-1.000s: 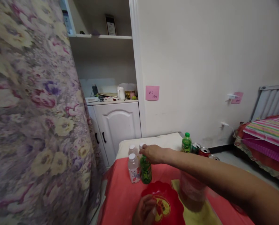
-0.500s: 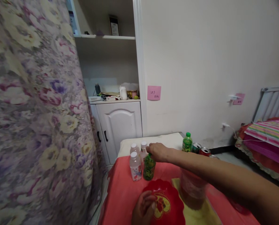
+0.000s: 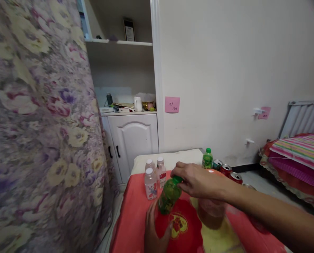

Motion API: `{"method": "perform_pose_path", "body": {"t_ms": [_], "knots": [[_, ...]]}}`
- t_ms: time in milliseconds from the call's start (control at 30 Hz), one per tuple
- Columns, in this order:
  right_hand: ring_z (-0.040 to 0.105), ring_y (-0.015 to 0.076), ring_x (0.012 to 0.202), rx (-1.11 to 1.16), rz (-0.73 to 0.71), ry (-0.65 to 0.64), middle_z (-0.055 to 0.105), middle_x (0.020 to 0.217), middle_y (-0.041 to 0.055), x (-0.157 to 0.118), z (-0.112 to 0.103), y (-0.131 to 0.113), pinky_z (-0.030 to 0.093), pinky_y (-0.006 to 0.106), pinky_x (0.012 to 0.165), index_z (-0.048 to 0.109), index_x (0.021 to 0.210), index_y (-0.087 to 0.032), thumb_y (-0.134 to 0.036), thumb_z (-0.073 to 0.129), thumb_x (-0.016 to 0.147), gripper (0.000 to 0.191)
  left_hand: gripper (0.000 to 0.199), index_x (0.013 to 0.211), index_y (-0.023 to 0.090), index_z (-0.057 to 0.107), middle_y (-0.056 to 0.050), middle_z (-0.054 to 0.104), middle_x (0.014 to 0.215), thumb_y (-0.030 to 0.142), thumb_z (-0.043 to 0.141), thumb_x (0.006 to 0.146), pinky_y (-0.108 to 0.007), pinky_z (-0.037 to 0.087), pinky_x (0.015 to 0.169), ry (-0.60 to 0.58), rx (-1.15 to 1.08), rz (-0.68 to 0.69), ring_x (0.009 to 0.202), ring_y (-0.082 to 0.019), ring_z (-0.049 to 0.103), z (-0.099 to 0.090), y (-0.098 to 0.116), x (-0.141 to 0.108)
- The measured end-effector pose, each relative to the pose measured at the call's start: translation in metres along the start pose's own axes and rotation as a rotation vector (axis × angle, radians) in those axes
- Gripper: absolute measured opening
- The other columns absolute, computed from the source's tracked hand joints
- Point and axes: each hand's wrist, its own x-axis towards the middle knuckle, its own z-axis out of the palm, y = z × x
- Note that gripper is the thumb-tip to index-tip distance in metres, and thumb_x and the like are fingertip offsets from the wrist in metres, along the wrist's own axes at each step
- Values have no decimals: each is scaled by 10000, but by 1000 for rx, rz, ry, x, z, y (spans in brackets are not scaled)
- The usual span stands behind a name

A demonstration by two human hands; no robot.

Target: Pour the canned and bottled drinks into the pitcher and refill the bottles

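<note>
A green plastic bottle [image 3: 169, 197] hangs tilted over the red scalloped plate [image 3: 191, 239]. My right hand [image 3: 195, 179] grips it by its green cap and neck. Below and to the left, my left hand [image 3: 157, 228] is spread, thumb apart from the fingers, its fingertips close against the bottle's lower side; whether they touch I cannot tell. Three clear bottles with white caps stand just behind: a front one [image 3: 151, 184], one at the right [image 3: 161, 172] with a red label, and one behind at the left [image 3: 149, 164].
My right forearm partly covers a clear container of brownish liquid [image 3: 211, 214] on a yellow cloth [image 3: 220, 239]. Another green bottle [image 3: 207, 159] and several drink cans, including a red can [image 3: 226, 170], line the table's right side. A floral curtain [image 3: 46, 140] hangs at the left.
My right hand has lifted the green bottle off the table and brought it nearer and over the plate, tilting it. My left hand has risen and spread toward its base.
</note>
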Motion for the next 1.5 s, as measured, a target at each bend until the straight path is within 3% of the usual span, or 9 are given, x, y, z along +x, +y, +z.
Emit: {"method": "perform_pose_path", "body": {"t_ms": [300,467,700,800,1033,1133,1267,1433,1500], "knots": [[622,190,916,293,24,26,630,1074,42,-47,21,-25,464,313,807,620,1088,-223,-111,561,906,222,687,1368,172,551,-169,646,1386,233,751,713,-526,477,1106,-233,35,92,1304,-363,591,6,4,-12],[606,213,971,431,160,187,619,1157,66,-57,47,-21,468,357,864,537,1283,-226,-189,694,869,443,672,1349,180,562,-160,664,1336,226,767,710,-520,499,1074,-232,53,156,1259,-351,616,5,7,-12],[585,199,832,491,290,351,584,946,40,-59,73,-22,447,345,749,580,1012,-188,-215,621,922,102,630,1237,181,622,-136,695,1229,197,822,640,-504,526,1025,-177,95,139,1165,-335,654,5,14,-12],[600,209,865,525,265,367,587,953,52,-60,75,-23,453,356,773,574,1008,-184,-194,601,928,86,632,1198,193,649,-113,717,1189,168,838,596,-497,541,1007,-185,92,119,1134,-336,670,3,11,-11],[594,200,985,635,41,316,611,1052,59,-69,65,-18,470,336,869,596,1099,-225,-160,562,950,166,815,1312,227,621,-115,697,1309,215,890,543,-489,528,1052,-370,-14,117,1220,-362,645,1,-10,-9],[595,202,1020,677,104,338,616,1108,53,-72,68,-15,467,337,892,579,1185,-242,-165,616,920,278,843,1343,218,611,-139,670,1362,248,896,550,-511,506,1080,-390,-5,124,1271,-381,614,2,-18,-9],[562,169,760,623,290,386,579,925,13,-73,76,-13,453,297,701,593,1087,-212,-212,683,878,228,839,1351,209,613,-153,664,1373,248,888,560,-529,488,1098,-393,31,124,1289,-391,601,3,-25,-9],[587,197,971,699,149,377,607,1090,49,-75,75,-16,466,321,849,586,1175,-234,-172,604,907,276,837,1337,208,625,-150,674,1361,243,894,545,-534,503,1080,-380,-5,118,1268,-398,615,2,-24,-8],[591,203,968,707,174,373,610,1106,54,-74,73,-17,471,330,849,580,1213,-237,-182,612,898,321,828,1337,211,627,-148,673,1361,247,894,554,-542,488,1092,-379,-13,105,1271,-399,611,1,-21,-8]]}}
